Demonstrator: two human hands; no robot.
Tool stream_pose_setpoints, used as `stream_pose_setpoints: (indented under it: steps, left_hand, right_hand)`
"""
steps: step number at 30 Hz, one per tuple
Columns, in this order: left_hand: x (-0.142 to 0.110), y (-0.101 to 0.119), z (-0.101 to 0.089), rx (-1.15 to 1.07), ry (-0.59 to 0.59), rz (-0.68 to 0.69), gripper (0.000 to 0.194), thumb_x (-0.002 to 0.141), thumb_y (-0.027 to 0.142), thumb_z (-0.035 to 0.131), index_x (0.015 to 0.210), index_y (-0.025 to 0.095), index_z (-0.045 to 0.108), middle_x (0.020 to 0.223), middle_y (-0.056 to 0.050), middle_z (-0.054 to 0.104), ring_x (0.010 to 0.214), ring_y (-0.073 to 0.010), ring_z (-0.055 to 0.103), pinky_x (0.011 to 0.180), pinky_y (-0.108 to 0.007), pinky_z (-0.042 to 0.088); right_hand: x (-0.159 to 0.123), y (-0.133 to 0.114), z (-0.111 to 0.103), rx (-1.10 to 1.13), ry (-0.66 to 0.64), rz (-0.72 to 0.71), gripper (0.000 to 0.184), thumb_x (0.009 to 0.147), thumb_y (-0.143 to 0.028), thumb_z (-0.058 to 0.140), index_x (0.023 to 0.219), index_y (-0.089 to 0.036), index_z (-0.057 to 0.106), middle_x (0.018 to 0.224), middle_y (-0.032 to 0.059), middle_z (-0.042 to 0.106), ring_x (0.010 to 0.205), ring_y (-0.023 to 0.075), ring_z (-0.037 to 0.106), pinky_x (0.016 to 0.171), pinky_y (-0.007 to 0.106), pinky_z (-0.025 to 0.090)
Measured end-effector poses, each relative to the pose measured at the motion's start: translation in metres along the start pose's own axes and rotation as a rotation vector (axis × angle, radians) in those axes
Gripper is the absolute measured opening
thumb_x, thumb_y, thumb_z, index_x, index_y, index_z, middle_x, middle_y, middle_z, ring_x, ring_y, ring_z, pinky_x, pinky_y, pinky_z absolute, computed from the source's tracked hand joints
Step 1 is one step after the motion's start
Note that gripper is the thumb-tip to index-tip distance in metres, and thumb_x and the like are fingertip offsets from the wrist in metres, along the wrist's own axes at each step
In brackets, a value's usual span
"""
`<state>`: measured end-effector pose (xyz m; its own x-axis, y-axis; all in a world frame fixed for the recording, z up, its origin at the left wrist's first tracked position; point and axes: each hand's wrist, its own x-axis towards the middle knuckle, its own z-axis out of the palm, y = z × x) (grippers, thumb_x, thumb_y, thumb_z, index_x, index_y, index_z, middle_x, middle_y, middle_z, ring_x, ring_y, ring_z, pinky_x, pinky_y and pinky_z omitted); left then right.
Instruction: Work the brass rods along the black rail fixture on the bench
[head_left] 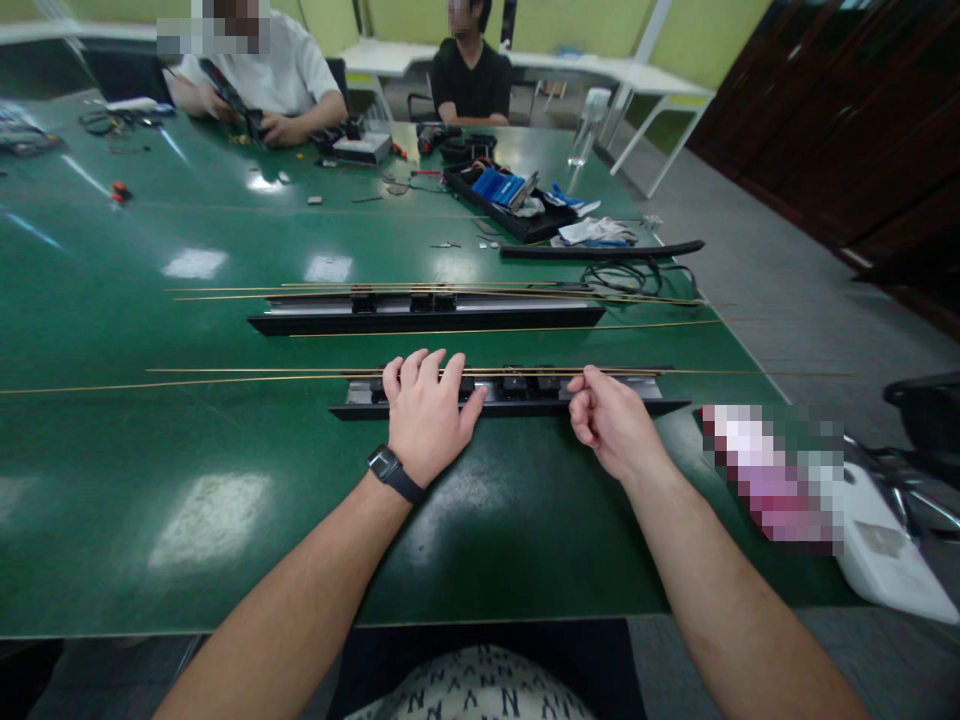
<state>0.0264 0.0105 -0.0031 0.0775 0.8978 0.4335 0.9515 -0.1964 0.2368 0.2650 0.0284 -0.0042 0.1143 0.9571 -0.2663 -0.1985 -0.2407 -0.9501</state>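
In front of me a long black and silver rail (517, 409) lies across the table, with small black blocks (516, 384) in its channel. Thin brass-coloured rods (330, 374) run along its far side and stick out past its left end. My left hand (429, 415), with a black watch (385, 465) on its wrist, rests over the rail's left part, fingers stretched out and apart. Toward the rail's right end, my right hand (611, 420) has its fingers curled and pinched at the rods. What lies between those fingertips is hidden.
Farther off lies a second rail (435, 322) with more thin rods. Behind it are a curved black strip (600, 250), a cable, gloves (596, 231) and a black tray (495, 210). Two people sit across the green table (210, 430). A white object (889, 540) sits at right.
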Motion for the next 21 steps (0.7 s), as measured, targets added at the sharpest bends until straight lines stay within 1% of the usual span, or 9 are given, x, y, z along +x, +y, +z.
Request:
stream_pose_setpoints:
  steps: [3,7,13,17,21]
  left_hand:
    - [-0.0001,0.0005,-0.0006,-0.008,-0.002,0.003,0.047,0.099,0.049,0.054,0.134,0.02,0.065,0.138,-0.017,0.066,0.136,-0.0381,0.05,0.118,-0.059,0.027]
    - [-0.0001,0.001,-0.0003,-0.013,0.004,0.002,0.047,0.099,0.05,0.054,0.134,0.021,0.065,0.139,-0.016,0.066,0.137,-0.038,0.049,0.119,-0.06,0.027]
    - [0.0002,0.001,-0.0007,-0.006,-0.003,0.005,0.047,0.099,0.049,0.055,0.134,0.02,0.065,0.139,-0.016,0.066,0.137,-0.0377,0.05,0.118,-0.059,0.027]
    - [0.0001,0.0013,-0.0016,0.0,0.001,0.006,0.046,0.099,0.05,0.055,0.134,0.02,0.065,0.138,-0.016,0.066,0.136,-0.0375,0.05,0.119,-0.058,0.027]
    - [0.0001,0.0017,-0.0018,-0.01,-0.005,-0.001,0.046,0.099,0.049,0.055,0.134,0.02,0.065,0.139,-0.016,0.066,0.137,-0.0377,0.05,0.119,-0.059,0.027]
  right_hand:
    - [-0.0013,-0.002,-0.0008,-0.014,-0.023,0.007,0.041,0.087,-0.057,0.072,0.084,-0.018,0.062,0.048,-0.0029,0.057,0.028,0.008,0.04,0.029,0.019,0.018]
    - [-0.0016,-0.0034,-0.001,-0.031,-0.034,0.005,0.04,0.087,-0.056,0.072,0.085,-0.017,0.064,0.048,-0.0026,0.058,0.028,0.0081,0.04,0.029,0.019,0.018]
    - [0.0001,-0.002,0.0011,0.001,0.024,0.033,0.038,0.092,-0.054,0.065,0.085,-0.017,0.064,0.047,-0.0019,0.057,0.027,0.009,0.041,0.029,0.019,0.018]
    - [0.0003,-0.0003,0.0016,0.019,0.048,0.02,0.036,0.092,-0.053,0.066,0.083,-0.018,0.061,0.047,-0.0023,0.056,0.027,0.0086,0.04,0.028,0.019,0.019]
    - [-0.0005,-0.0008,0.0004,0.004,0.008,0.01,0.038,0.09,-0.055,0.069,0.083,-0.019,0.06,0.048,-0.0028,0.056,0.028,0.0081,0.04,0.029,0.018,0.019]
